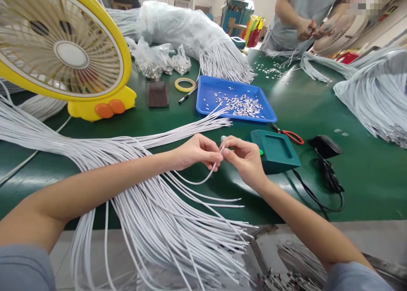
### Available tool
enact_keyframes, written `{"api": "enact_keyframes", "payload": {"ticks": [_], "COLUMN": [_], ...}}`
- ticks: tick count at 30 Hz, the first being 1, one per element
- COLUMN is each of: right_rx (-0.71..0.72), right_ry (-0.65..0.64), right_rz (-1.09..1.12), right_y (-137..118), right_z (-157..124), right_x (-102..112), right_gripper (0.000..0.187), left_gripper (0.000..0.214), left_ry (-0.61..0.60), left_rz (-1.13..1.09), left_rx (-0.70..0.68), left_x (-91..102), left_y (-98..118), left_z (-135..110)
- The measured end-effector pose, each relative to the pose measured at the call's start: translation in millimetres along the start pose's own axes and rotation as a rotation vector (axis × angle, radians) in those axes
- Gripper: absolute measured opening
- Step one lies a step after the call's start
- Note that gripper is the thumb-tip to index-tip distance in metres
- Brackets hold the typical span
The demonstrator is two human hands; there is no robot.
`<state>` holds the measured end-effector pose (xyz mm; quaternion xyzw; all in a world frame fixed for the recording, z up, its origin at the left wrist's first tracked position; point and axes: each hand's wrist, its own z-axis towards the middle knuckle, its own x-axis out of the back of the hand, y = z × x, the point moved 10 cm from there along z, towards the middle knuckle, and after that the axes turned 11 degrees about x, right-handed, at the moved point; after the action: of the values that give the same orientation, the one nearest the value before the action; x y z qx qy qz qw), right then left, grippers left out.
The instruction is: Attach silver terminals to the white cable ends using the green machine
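Nearer the wearer than the blue tray (203, 93), the left hand (203, 153) pinches one white cable (203, 181) between thumb and fingers, and the right hand (244, 157) pinches it near its end, where a small pale piece (223, 138) shows. Metal bits (244, 106) lie in the tray, a green box (276, 149) sits on its near side, and a yellow fan (71, 54) stands to its left.

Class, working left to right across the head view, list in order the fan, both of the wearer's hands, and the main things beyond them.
Yellow duck-shaped fan → left hand → right hand → green device → black power adapter → bundle of white cables.
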<state>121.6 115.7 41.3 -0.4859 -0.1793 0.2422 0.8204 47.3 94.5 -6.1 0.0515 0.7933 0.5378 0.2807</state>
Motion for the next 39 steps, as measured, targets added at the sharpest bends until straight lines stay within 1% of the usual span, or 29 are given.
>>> {"api": "enact_keyframes", "payload": {"ticks": [4,5,8,9,12,15,20,26,29,32,33,36,39], "right_rx": [0.015,0.028,0.107,0.146,0.270,0.345,0.378,0.386,0.363,0.254,0.198,0.045,-0.015], "right_ry": [0.019,0.032,0.055,0.049,0.018,0.000,0.026,0.072,0.098,0.119,0.118,0.095,0.095], "right_rz": [-0.071,-0.108,-0.221,-0.250,-0.331,-0.410,-0.465,-0.452,-0.436,-0.322,-0.260,-0.091,-0.034], "right_y": [0.6,0.1,-6.7,-10.2,-21.3,-27.2,-29.7,-31.7,-31.3,-21.8,-16.0,1.0,7.6], "right_z": [-1.1,-1.5,-2.9,-3.2,-4.0,-4.6,-5.1,-6.3,-6.6,-5.1,-4.4,-3.0,-2.2], "right_x": [4.4,6.7,11.0,10.6,7.5,5.7,7.6,9.2,10.7,14.6,15.5,14.7,14.7], "right_gripper": [0.016,0.018,0.035,0.035,0.029,0.024,0.021,0.019,0.012,0.006,0.006,0.017,0.017], "left_gripper": [0.028,0.027,0.027,0.027,0.031,0.033,0.035,0.035,0.038,0.040,0.040,0.039,0.038], "left_ry": [0.030,0.032,0.034,0.037,0.047,0.050,0.048,0.058,0.072,0.093,0.100,0.117,0.134], "left_rz": [0.050,0.061,0.080,0.081,0.081,0.078,0.058,0.058,0.065,0.073,0.077,0.090,0.104], "left_rx": [-0.026,-0.028,-0.019,-0.013,0.006,0.017,0.012,-0.005,0.012,0.018,0.015,0.002,0.003], "left_x": [2.3,2.7,3.2,3.3,3.1,1.9,1.0,2.7,3.7,4.5,4.6,4.4,4.9], "left_y": [2.5,2.5,0.7,-0.2,-2.3,-2.9,-2.2,-1.1,-2.6,-2.5,-1.9,0.4,1.0], "left_z": [-0.5,-0.4,0.1,0.3,0.4,0.0,-0.3,0.6,0.9,0.8,0.7,0.4,0.4]}}
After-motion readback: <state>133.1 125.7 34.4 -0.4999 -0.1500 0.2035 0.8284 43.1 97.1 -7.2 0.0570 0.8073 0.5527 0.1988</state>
